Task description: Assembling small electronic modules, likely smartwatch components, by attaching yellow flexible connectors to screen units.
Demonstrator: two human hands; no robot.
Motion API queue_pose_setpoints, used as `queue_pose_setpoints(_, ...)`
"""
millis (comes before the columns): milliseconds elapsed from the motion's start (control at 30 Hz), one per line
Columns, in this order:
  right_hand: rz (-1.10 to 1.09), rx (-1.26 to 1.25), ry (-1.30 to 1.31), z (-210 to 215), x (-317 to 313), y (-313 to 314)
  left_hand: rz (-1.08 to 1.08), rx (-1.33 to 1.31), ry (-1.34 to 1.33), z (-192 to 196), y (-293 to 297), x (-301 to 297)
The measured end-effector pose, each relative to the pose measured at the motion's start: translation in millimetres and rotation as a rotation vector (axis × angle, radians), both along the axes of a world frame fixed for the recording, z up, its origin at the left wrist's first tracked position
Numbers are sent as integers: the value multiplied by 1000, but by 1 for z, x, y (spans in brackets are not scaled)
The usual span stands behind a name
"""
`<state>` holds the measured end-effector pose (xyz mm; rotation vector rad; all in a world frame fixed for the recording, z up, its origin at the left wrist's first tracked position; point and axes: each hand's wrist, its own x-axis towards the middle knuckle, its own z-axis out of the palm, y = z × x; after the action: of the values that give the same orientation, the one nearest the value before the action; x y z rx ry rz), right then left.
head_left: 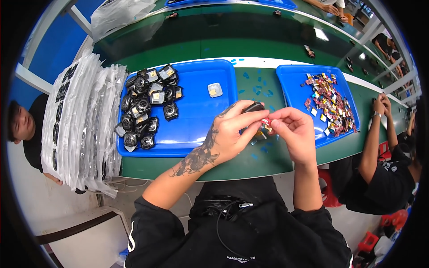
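Note:
My left hand [237,127] is closed around a black rounded casing [254,107], which shows above its fingers. Thumb and fingers of my right hand [296,134] pinch a small red circuit board [266,121] right at my left fingertips. Part of a yellowish, silvery piece shows just under the board; its exact form is hidden by my fingers. Left of my hands, a blue tray [196,129] holds a heap of black smartwatch bodies [142,105] and one loose pale square part [215,90]. On the right, another blue tray [286,73] contains many small red circuit boards with white and yellow parts [328,100].
Blue film scraps [257,89] litter the green worktable [147,169] between the trays. Stacked clear plastic trays [80,129] stand at the left, beside a person. Beyond a white edge runs a green conveyor [250,38] with scattered parts. Another person works at the right.

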<state>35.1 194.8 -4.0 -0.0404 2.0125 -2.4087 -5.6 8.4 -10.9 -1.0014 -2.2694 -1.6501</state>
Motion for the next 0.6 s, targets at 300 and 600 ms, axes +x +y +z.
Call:
queue_pose_setpoints(300,-82,286,122,-3,1,0,-146,70,-522,-2,-4,-2)
queue_pose_setpoints(600,-133,191,198,-4,4,-10,-242,189,-739,-6,-3,-5)
